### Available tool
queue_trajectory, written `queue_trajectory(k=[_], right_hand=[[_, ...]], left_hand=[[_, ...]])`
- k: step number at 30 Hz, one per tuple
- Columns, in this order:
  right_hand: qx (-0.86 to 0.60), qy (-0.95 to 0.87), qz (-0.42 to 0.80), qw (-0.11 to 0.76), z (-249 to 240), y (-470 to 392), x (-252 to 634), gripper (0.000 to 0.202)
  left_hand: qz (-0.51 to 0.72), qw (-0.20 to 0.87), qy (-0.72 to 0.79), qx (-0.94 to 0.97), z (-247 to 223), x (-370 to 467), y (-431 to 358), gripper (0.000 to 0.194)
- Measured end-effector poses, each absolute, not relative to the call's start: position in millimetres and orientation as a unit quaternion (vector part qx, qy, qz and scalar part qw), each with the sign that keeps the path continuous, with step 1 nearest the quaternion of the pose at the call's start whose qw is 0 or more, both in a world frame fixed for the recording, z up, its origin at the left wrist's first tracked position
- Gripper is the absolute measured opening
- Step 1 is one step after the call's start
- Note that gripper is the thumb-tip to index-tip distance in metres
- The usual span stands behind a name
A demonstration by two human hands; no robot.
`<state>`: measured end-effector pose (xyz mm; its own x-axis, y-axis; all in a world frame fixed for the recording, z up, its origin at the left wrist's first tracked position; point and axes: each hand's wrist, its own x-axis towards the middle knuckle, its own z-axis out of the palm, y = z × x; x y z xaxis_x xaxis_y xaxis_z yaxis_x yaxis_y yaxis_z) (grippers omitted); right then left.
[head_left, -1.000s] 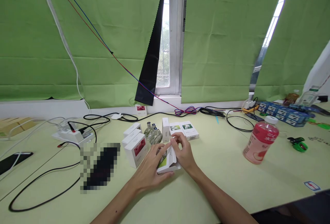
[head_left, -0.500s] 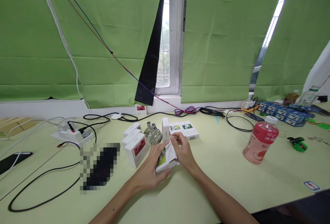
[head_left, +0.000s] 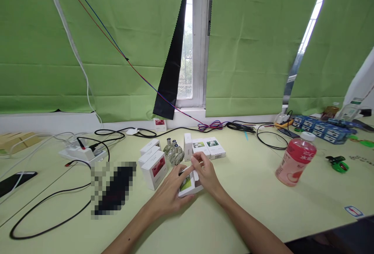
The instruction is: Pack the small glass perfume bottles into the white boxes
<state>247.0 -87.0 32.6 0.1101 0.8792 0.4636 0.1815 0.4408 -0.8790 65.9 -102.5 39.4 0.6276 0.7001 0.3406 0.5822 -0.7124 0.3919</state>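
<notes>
My left hand (head_left: 169,191) grips a small white carton (head_left: 186,191) with a green picture on its face. Fingers of my right hand (head_left: 206,172) are closed at the carton's top end, where a flap stands open; part of that end is hidden by the hand. Just beyond are several glass perfume bottles (head_left: 175,153) with silver caps. To their left stand white boxes with red flower pictures (head_left: 156,169). Behind my right hand, one white box (head_left: 187,147) stands upright beside two flat boxes with green pictures (head_left: 214,147).
A pink drink bottle (head_left: 296,160) stands on the right of the table (head_left: 248,191). Green-handled clippers (head_left: 338,164) and blue boxes (head_left: 324,129) lie farther right. On the left are a power strip (head_left: 83,153), black cables (head_left: 29,207) and a phone (head_left: 17,182).
The carton's end flap has been opened, and its inside now shows. My right hand has shifted slightly while my left hand keeps its grip.
</notes>
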Motion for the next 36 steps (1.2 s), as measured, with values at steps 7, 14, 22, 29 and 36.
queue_trajectory(k=[7, 14, 22, 29, 36], right_hand=[[-0.448, -0.604, 0.288, 0.592, 29.4, -85.7, 247.3, 0.036], [-0.485, -0.582, 0.263, 0.598, 24.4, -81.7, 247.3, 0.043], [-0.487, -0.58, 0.251, 0.603, 19.5, -81.5, 247.0, 0.037], [-0.464, -0.579, 0.232, 0.629, 31.2, -78.2, 246.5, 0.025], [-0.47, -0.645, 0.196, 0.57, 64.0, -56.4, 242.4, 0.009]], left_hand=[[0.269, 0.123, 0.391, 0.872, 37.5, 67.1, -99.7, 0.076], [0.308, 0.127, 0.41, 0.849, 36.5, 67.4, -95.9, 0.075], [0.327, 0.139, 0.41, 0.84, 37.8, 64.3, -96.2, 0.079], [0.345, 0.132, 0.417, 0.83, 32.7, 62.9, -93.3, 0.077], [0.329, 0.128, 0.421, 0.835, 32.9, 66.0, -95.2, 0.076]])
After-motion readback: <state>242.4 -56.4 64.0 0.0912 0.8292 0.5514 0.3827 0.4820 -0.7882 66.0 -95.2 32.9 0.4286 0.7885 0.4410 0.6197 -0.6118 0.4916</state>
